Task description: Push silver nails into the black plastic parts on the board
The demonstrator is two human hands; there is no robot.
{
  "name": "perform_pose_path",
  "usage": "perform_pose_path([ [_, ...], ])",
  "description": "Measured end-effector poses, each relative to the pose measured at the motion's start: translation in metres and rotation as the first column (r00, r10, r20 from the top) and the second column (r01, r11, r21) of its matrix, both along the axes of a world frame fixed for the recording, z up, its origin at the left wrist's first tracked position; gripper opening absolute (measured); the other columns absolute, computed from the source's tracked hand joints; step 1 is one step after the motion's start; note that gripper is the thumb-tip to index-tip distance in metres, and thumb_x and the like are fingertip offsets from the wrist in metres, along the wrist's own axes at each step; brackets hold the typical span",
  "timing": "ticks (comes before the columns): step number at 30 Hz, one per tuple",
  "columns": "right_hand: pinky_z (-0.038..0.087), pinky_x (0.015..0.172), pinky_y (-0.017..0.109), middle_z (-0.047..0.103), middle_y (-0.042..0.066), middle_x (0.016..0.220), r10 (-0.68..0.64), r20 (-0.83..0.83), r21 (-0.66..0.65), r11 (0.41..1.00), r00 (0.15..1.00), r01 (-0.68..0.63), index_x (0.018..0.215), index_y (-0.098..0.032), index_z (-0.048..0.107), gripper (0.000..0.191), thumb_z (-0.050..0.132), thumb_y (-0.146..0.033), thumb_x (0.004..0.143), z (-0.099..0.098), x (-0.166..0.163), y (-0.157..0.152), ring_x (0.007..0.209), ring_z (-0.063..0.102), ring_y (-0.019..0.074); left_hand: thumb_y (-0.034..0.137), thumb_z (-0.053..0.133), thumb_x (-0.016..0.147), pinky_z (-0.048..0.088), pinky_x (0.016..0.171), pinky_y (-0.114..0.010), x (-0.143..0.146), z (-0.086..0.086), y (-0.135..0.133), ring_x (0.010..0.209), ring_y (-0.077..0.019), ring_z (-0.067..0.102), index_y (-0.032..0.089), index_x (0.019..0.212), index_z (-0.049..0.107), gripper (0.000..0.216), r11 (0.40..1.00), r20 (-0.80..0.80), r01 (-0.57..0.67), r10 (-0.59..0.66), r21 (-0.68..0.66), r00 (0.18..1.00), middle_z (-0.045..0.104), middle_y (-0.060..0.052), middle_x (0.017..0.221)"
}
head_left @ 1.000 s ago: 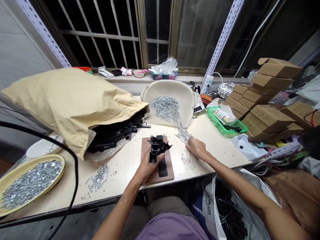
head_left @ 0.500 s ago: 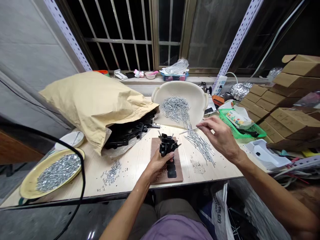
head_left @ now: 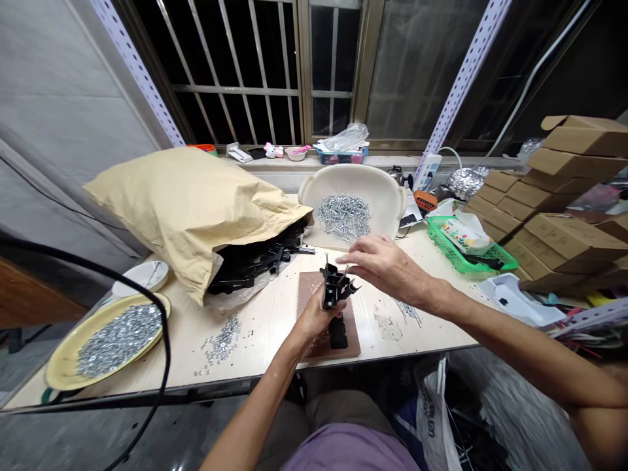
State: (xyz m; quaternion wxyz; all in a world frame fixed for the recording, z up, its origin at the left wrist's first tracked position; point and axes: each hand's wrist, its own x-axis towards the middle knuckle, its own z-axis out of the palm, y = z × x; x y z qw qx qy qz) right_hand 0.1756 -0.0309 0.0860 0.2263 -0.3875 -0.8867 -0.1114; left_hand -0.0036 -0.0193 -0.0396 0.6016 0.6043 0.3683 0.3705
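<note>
My left hand (head_left: 314, 319) is closed round a black plastic part (head_left: 331, 291), held above a brown board (head_left: 307, 350). A thin metal screw (head_left: 326, 259) stands up from the part's left side. My right hand (head_left: 387, 268) is at the part's upper right, fingertips pinched at the top of a long screw (head_left: 345, 271) there; how deep that screw sits is hidden. Behind my right hand, a loose bunch of long screws (head_left: 408, 311) lies on the table, mostly covered. A white basin (head_left: 385, 190) tipped toward me holds a heap of screws (head_left: 346, 216).
At left, a big paper sack (head_left: 191, 203) spills black plastic parts (head_left: 250, 265). A yellow dish (head_left: 56, 373) of small metal nuts stands near the left edge, with loose nuts (head_left: 223, 340) beside it. A green basket (head_left: 454, 258) and stacked cardboard boxes (head_left: 564, 239) stand at right.
My right hand, pinching a long screw, has moved left from above the screw bunch to the black part. My left hand has shifted slightly right with the part.
</note>
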Motion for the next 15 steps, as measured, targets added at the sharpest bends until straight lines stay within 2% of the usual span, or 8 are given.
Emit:
perform_pose_path([
  [2,0.040,0.077,0.031,0.060,0.006,0.097,-0.019,-0.106,-0.046,0.999,0.994,0.014,0.111,-0.020,0.059,0.023,0.050,-0.026,0.091,0.001,0.014,0.002,0.091,0.053,0.0175,0.033,0.067,0.072,0.042,0.059,-0.027,-0.002,0.007,-0.004,0.059,-0.0136,0.052,0.016,0.094,0.056,0.030,0.999,0.000,-0.037,0.037,0.009,0.999,0.056,0.002,0.065],
  [5,0.041,0.078,0.028,0.063,0.006,0.095,-0.242,-0.165,-0.165,0.963,0.956,0.215,0.101,-0.018,0.063,0.021,0.049,-0.029,0.091,-0.017,0.050,0.005,0.087,0.057,0.0161,0.036,0.064,0.075,0.044,0.065,-0.029,-0.011,0.017,-0.007,0.065,-0.0153,0.055,0.016,0.087,0.058,0.024,0.991,-0.032,-0.120,0.122,0.057,0.992,0.057,0.001,0.066],
  [6,0.041,0.077,0.027,0.064,0.005,0.093,-0.354,-0.116,-0.231,0.918,0.928,0.321,0.096,-0.019,0.064,0.020,0.049,-0.030,0.090,-0.029,0.064,0.005,0.086,0.057,0.0159,0.036,0.063,0.075,0.044,0.067,-0.029,-0.013,0.019,-0.006,0.066,-0.0155,0.055,0.016,0.084,0.058,0.022,0.986,-0.053,-0.147,0.152,0.084,0.987,0.057,0.000,0.067],
  [7,0.041,0.075,0.026,0.064,0.005,0.092,-0.465,-0.029,-0.309,0.846,0.885,0.434,0.092,-0.019,0.066,0.019,0.050,-0.030,0.089,-0.044,0.076,0.005,0.085,0.058,0.0161,0.037,0.062,0.076,0.044,0.068,-0.030,-0.016,0.020,-0.005,0.068,-0.0158,0.056,0.016,0.083,0.058,0.022,0.980,-0.075,-0.166,0.175,0.112,0.982,0.057,0.000,0.068],
  [9,0.039,0.071,0.023,0.066,0.004,0.091,-0.594,0.204,-0.476,0.635,0.778,0.609,0.088,-0.020,0.067,0.020,0.049,-0.028,0.088,-0.078,0.094,0.003,0.085,0.059,0.0155,0.037,0.061,0.077,0.044,0.069,-0.030,-0.018,0.018,-0.002,0.069,-0.0162,0.057,0.017,0.085,0.058,0.023,0.971,-0.101,-0.182,0.199,0.154,0.975,0.058,0.000,0.071],
  [11,0.038,0.066,0.022,0.068,0.003,0.087,-0.615,0.278,-0.512,0.555,0.738,0.655,0.084,-0.019,0.068,0.020,0.050,-0.026,0.086,-0.109,0.102,0.000,0.083,0.061,0.0153,0.037,0.061,0.077,0.045,0.067,-0.030,-0.017,0.013,0.001,0.068,-0.0162,0.057,0.017,0.089,0.057,0.024,0.971,-0.109,-0.170,0.190,0.166,0.976,0.059,0.000,0.072],
  [12,0.037,0.064,0.021,0.068,0.004,0.087,-0.620,0.298,-0.518,0.533,0.726,0.669,0.083,-0.019,0.069,0.020,0.050,-0.026,0.086,-0.122,0.102,-0.001,0.083,0.061,0.0155,0.037,0.061,0.077,0.045,0.066,-0.030,-0.016,0.011,0.002,0.067,-0.0162,0.056,0.017,0.091,0.058,0.025,0.973,-0.114,-0.160,0.181,0.166,0.977,0.059,0.000,0.072],
  [15,0.038,0.066,0.022,0.068,0.005,0.089,-0.636,0.325,-0.510,0.505,0.700,0.696,0.082,-0.018,0.068,0.023,0.051,-0.032,0.087,-0.144,0.095,-0.001,0.086,0.061,0.0172,0.037,0.061,0.077,0.044,0.065,-0.030,-0.013,0.005,0.002,0.067,-0.0169,0.057,0.017,0.093,0.058,0.026,0.976,-0.145,-0.138,0.163,0.165,0.976,0.060,-0.001,0.073],
])
